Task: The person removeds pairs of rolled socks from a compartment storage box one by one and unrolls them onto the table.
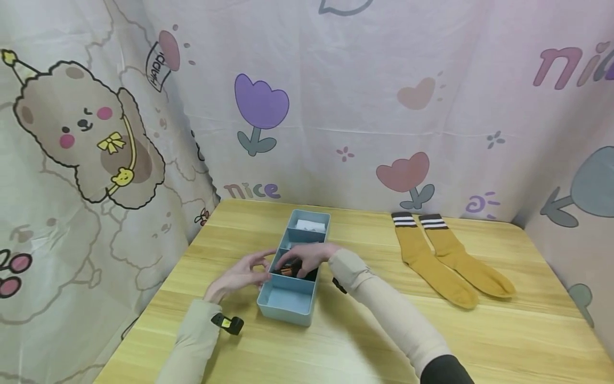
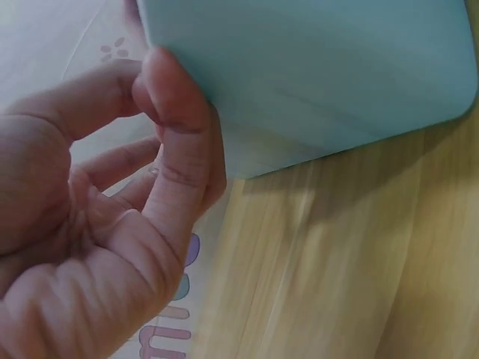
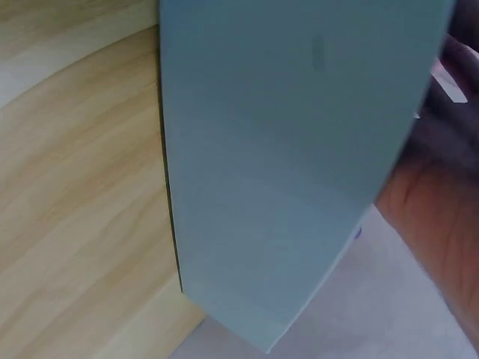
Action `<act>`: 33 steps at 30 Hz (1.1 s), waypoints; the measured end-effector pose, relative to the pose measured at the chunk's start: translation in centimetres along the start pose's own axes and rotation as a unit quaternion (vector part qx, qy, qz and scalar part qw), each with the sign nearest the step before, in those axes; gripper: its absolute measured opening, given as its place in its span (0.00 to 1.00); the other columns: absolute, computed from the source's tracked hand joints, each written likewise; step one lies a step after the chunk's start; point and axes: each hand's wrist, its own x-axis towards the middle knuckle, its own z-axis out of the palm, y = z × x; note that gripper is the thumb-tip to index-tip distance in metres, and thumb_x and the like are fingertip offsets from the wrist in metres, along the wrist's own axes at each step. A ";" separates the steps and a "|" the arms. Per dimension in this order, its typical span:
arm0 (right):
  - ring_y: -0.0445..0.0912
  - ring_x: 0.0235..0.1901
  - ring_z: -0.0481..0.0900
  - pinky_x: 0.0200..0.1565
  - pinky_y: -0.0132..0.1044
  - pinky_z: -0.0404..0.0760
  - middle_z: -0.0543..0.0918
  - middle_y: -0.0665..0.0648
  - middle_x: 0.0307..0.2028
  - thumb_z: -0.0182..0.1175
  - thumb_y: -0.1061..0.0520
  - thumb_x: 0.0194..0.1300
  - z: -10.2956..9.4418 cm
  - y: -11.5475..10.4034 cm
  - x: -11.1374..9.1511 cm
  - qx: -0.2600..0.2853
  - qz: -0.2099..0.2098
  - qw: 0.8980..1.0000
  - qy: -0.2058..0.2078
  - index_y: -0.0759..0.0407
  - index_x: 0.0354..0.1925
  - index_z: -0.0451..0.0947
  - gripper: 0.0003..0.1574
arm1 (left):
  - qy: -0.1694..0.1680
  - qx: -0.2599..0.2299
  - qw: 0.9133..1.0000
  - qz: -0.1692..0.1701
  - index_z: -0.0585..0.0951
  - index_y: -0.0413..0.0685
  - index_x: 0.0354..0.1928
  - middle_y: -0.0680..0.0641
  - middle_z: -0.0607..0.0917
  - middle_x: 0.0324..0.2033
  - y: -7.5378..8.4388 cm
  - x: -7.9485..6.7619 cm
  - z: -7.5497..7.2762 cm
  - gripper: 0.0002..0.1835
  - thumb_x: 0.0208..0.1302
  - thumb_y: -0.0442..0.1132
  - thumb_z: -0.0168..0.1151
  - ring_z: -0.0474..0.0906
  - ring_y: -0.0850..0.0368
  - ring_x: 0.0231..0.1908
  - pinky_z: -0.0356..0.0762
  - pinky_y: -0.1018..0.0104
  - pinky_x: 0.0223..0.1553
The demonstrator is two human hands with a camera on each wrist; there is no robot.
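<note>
A long blue-grey storage box with several compartments stands on the table. My left hand is at its left side, and in the left wrist view the bent fingers and thumb of the left hand pinch the box's rim. My right hand reaches down into a middle compartment, its thumb and fingers around a dark bundle with orange stripes. The bundle is partly hidden by the hand. In the right wrist view, the box wall covers most of the right hand.
A folded white cloth-like item lies in the far compartment. The nearest compartment shows its bare floor. Two mustard socks with dark striped cuffs lie flat on the wooden table to the right. A printed curtain hangs behind.
</note>
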 end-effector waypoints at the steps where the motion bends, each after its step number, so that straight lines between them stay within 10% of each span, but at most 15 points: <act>1: 0.42 0.61 0.71 0.62 0.30 0.73 0.75 0.54 0.68 0.63 0.73 0.59 0.0 -0.1 0.2 -0.009 0.005 1.000 -0.001 0.54 0.68 0.72 0.40 | 0.000 -0.001 1.000 -0.001 0.56 0.38 0.77 0.44 0.77 0.41 0.0 -0.1 -0.1 0.40 0.67 0.31 0.61 0.80 0.59 0.32 0.85 0.65 0.33; 7: 0.40 0.52 0.70 0.50 0.26 0.71 0.77 0.53 0.66 0.63 0.75 0.55 0.3 -0.1 1.4 -0.046 0.008 0.999 0.014 0.52 0.68 0.74 0.44 | 0.009 -0.005 1.000 -0.012 0.56 0.41 0.78 0.43 0.76 0.43 -0.3 -0.2 -0.8 0.39 0.67 0.32 0.61 0.79 0.60 0.32 0.84 0.68 0.34; 15: 0.42 0.52 0.74 0.57 0.33 0.75 0.81 0.53 0.62 0.65 0.71 0.57 0.4 -0.2 1.9 -0.088 0.000 0.994 0.070 0.51 0.64 0.78 0.38 | 0.013 0.001 1.000 -0.009 0.57 0.41 0.78 0.44 0.75 0.41 -0.4 -0.4 -1.5 0.38 0.69 0.33 0.59 0.77 0.61 0.31 0.82 0.68 0.34; 21: 0.43 0.47 0.76 0.51 0.34 0.77 0.84 0.57 0.56 0.65 0.66 0.58 0.5 -0.1 0.9 -0.021 -0.002 0.989 0.148 0.54 0.64 0.77 0.35 | 0.022 -0.008 1.000 -0.016 0.57 0.41 0.78 0.45 0.75 0.42 -0.3 -0.7 -1.5 0.38 0.67 0.31 0.59 0.77 0.60 0.33 0.82 0.68 0.33; 33: 0.47 0.43 0.75 0.46 0.35 0.77 0.83 0.62 0.50 0.57 0.63 0.54 0.9 -0.3 -5.2 0.073 -0.094 0.943 0.310 0.57 0.62 0.78 0.33 | 0.031 0.015 0.999 -0.020 0.57 0.37 0.77 0.43 0.74 0.41 0.2 -0.7 -1.8 0.40 0.66 0.31 0.61 0.79 0.58 0.33 0.84 0.68 0.34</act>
